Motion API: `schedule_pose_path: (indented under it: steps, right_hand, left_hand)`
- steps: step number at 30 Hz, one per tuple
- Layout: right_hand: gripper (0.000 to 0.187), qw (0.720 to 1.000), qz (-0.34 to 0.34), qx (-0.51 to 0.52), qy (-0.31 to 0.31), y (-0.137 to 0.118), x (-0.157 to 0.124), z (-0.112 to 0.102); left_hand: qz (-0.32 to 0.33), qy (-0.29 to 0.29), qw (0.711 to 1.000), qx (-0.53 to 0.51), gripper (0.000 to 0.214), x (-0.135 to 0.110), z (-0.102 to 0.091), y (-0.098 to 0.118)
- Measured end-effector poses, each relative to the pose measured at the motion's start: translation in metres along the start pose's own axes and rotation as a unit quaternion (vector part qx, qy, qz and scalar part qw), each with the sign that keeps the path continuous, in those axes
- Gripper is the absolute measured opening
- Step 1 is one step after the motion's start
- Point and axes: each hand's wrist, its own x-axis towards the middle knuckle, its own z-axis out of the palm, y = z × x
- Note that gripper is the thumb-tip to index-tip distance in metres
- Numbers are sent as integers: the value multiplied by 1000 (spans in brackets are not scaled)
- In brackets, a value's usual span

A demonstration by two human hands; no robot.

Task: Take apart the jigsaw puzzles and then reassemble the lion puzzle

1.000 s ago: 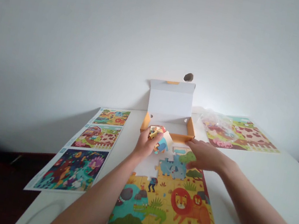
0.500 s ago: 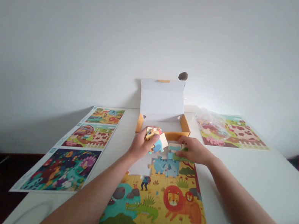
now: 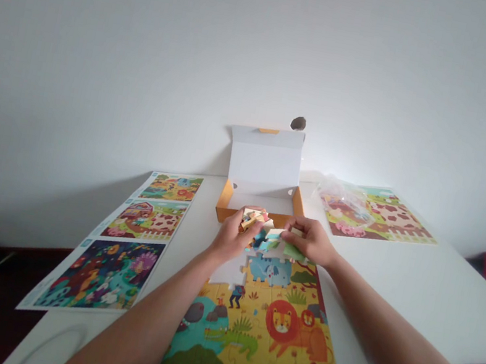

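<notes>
My left hand (image 3: 229, 239) is closed around a loose bunch of puzzle pieces (image 3: 255, 219), with the thumb lying across them. Close beside it, my right hand (image 3: 312, 239) pinches a pale blue and cream puzzle piece (image 3: 274, 233) between thumb and fingers. Both hands are over the far edge of a partly joined jigsaw puzzle (image 3: 255, 328), which shows lions, a crocodile and a blue elephant on yellow ground. A gap is visible at the puzzle's upper left. My right hand partly hides the puzzle's upper right corner.
Behind my hands stands an open orange and white box (image 3: 263, 201), its lid raised near the wall. A sheet with several printed pictures (image 3: 101, 276) lies at the left. A clear plastic bag (image 3: 344, 197) rests on a farm picture (image 3: 399, 217) at the right of the white table (image 3: 421, 289).
My right hand has moved left towards my left hand, carrying the pale blue puzzle piece. The bunch in my left hand has shifted slightly, and the box appears turned a little.
</notes>
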Motion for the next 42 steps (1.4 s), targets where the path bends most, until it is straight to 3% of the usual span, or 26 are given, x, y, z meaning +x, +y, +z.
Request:
schedule_pose_path:
  steps: [3, 5, 9, 12, 15, 18, 20, 23, 25, 27, 32, 42]
  right_hand:
    - [26, 1000, 1, -10, 22, -5, 0, 13]
    - [25, 999, -9, -13, 37, -7, 0, 18]
    - [32, 993, -48, -20, 104, -10, -3, 25]
    - [33, 984, -72, -32, 157, -14, -4, 34]
    - [35, 980, -86, -61, 167, -19, -2, 41]
    - [38, 973, -102, -121, 170, -21, -1, 36]
    - [37, 969, -96, -182, 136, -21, -2, 29]
    - [45, 963, -79, -256, 17, -18, -6, 26]
    - [51, 951, -97, -289, -50, -17, -9, 33]
    - [53, 938, -122, -314, -82, -16, -11, 44]
    - [52, 926, -134, -342, -84, -16, -9, 67]
    - [47, 956, -158, -237, -69, -10, -8, 65]
  left_hand:
    - [3, -52, 999, -16, 48, -2, 1, 1]
    - [-7, -58, 998, -16, 53, -1, 2, 0]
    - [-41, -46, 998, -31, 43, 2, 5, 1]
    - [-48, -72, 994, -68, 45, 1, 9, 3]
    - [-37, -103, 991, -82, 46, -1, 12, 6]
    - [-37, -61, 994, -84, 43, 0, 10, 7]
    - [-40, 46, 994, -90, 43, 2, 7, 7]
    - [-40, 217, 971, -87, 45, 7, 3, 5]
    - [-41, 259, 962, -73, 44, 10, 2, 4]
    - [-44, 255, 964, -60, 42, 10, 2, 3]
    - [-24, 227, 973, -45, 43, 8, 3, 3]
    - [-14, 219, 975, -41, 45, 8, 3, -1]
